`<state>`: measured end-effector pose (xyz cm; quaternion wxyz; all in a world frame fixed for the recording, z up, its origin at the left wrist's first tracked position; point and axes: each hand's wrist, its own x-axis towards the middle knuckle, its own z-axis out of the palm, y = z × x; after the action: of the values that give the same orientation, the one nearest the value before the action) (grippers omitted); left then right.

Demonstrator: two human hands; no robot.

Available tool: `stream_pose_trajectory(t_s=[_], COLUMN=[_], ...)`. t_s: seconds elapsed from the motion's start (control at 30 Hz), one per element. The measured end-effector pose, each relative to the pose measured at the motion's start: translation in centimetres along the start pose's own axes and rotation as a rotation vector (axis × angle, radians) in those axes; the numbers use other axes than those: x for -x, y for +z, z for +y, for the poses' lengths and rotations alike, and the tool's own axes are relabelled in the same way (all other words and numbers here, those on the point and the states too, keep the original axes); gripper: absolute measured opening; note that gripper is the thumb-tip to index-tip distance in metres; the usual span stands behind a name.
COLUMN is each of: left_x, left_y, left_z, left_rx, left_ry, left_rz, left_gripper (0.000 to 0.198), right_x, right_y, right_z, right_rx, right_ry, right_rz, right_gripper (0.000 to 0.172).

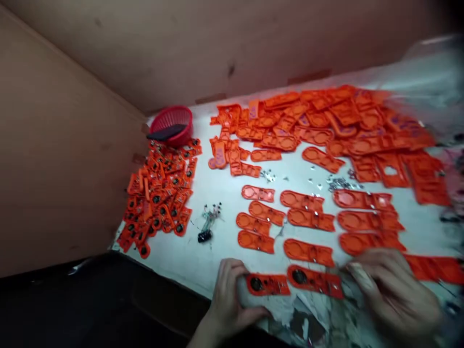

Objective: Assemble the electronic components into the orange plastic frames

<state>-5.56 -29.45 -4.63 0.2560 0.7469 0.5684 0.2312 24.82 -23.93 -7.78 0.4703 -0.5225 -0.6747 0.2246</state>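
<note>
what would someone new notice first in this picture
Probably the big heap of orange plastic pieces along the far side of the table. Then the red basket at the back left, behind a second orange pile. In front, the left hand and right hand flank two pieces with dark discs.

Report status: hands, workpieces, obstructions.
Left hand open beside oblong orange plastic casing with dark disc. Right hand blurred, grip unclear. Similar casings lie close beyond.

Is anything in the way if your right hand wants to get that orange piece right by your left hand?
Yes, a second orange piece lies between the right hand and the orange piece by the left hand. From the left hand, nothing visible blocks it.
</note>
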Motion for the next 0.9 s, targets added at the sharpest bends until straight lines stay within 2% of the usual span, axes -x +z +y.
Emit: stream_pose_trajectory(t_s=[0.1, 0.17, 0.23, 0.27, 0.33, 0.43, 0.5, 0.53, 0.6, 0.67, 0.7, 0.73, 0.8, 0.9], left_x=[0.3, 0.2, -0.1, -0.3, -1.1, -2.8, -3.7, -4.0, -4.2, -4.1, -4.0, -3.9, -3.5, -3.2], left_y=[1.0, 1.3, 0.6, -0.3, -3.2, -8.9, -11.4, -11.9, -11.3, -9.4, -8.3, -7.4, -6.3, -6.0], left_z=[0.5, 0.6, 0.2, -0.3, -1.9, -5.1, -6.7, -7.1, -7.6, -7.8, -7.8, -7.6, -6.9, -3.9], left_rx=[-0.091, -0.128, -0.153, -0.176, -0.270, -0.525, -0.623, -0.620, -0.530, -0.399, -0.349, -0.317, -0.282, -0.140], left_ry=[-0.009, 0.011, 0.057, 0.083, 0.098, -0.063, -0.168, -0.178, -0.129, -0.058, -0.036, -0.024, -0.024, -0.048], left_rz=[-0.011, -0.041, -0.026, 0.016, 0.168, 0.470, 0.535, 0.503, 0.329, 0.164, 0.129, 0.132, 0.214, 0.309], left_gripper=[0.065, 0.053, 0.041, 0.037, 0.035, 0.039, 0.061, 0.065, 0.059, 0.041, 0.034, 0.029, 0.024, 0.024], right_x=[0.6, 0.4, 0.2, 0.3, 0.5, 0.9, 0.9, 0.9, 0.8, 0.8, 0.9, 1.1, 1.3, 1.3], right_y=[0.0, 0.3, 0.3, 0.1, -0.2, -0.6, -0.7, -0.6, -0.5, -0.5, -0.6, -0.8, -1.2, -1.2], right_z=[-0.7, -1.0, -1.4, -1.6, -2.0, -2.5, -2.9, -3.1, -3.5, -3.7, -3.7, -3.7, -3.7, -4.7], right_rx=[-0.014, -0.013, -0.004, 0.004, 0.024, 0.046, 0.048, 0.050, 0.075, 0.116, 0.140, 0.160, 0.189, 0.184], right_ry=[0.003, 0.006, -0.010, -0.017, -0.025, -0.078, -0.135, -0.164, -0.204, -0.238, -0.247, -0.247, -0.216, -0.155], right_rz=[0.007, 0.027, 0.050, 0.060, 0.065, 0.053, 0.019, -0.007, -0.061, -0.090, -0.096, -0.096, -0.088, -0.094], right_gripper=[0.013, 0.014, 0.014, 0.014, 0.014, 0.012, 0.009, 0.007, 0.006, 0.005, 0.006, 0.006, 0.007, 0.017])
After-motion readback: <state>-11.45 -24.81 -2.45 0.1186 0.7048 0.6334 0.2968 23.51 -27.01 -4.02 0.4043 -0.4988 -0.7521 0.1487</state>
